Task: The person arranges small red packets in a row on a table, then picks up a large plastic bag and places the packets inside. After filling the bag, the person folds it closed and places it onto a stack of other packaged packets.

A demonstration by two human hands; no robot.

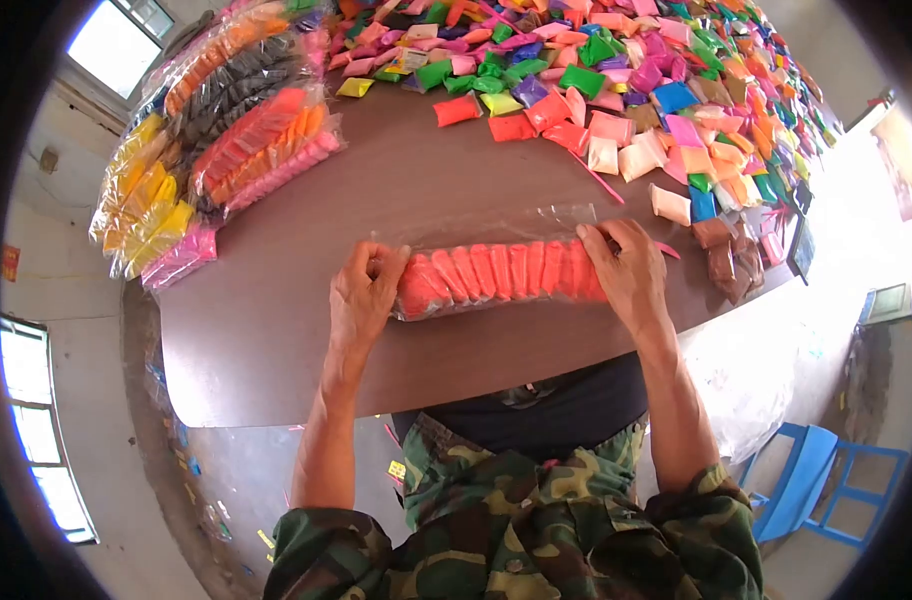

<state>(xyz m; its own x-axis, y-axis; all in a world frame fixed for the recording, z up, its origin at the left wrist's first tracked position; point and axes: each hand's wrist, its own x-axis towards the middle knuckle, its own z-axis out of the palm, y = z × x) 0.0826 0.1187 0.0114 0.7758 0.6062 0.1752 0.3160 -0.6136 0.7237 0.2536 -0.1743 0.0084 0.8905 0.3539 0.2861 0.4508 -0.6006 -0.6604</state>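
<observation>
A long clear plastic bag [496, 272] filled with a row of red packets lies near the front edge of the brown table. At its left end, my left hand [368, 285] pinches the plastic between thumb and fingers. My right hand [628, 270] grips the other end, its fingertips on top of the red packets. The clear film of the bag rises behind the row, between both hands. A thin pink strip [598, 178] lies on the table beyond my right hand.
Filled clear bags of yellow, black, orange and pink packets [266, 150] are stacked at the left. Many loose coloured packets [586, 80] cover the back and right of the brown table [266, 330]. A blue stool [811, 480] stands on the floor at the right.
</observation>
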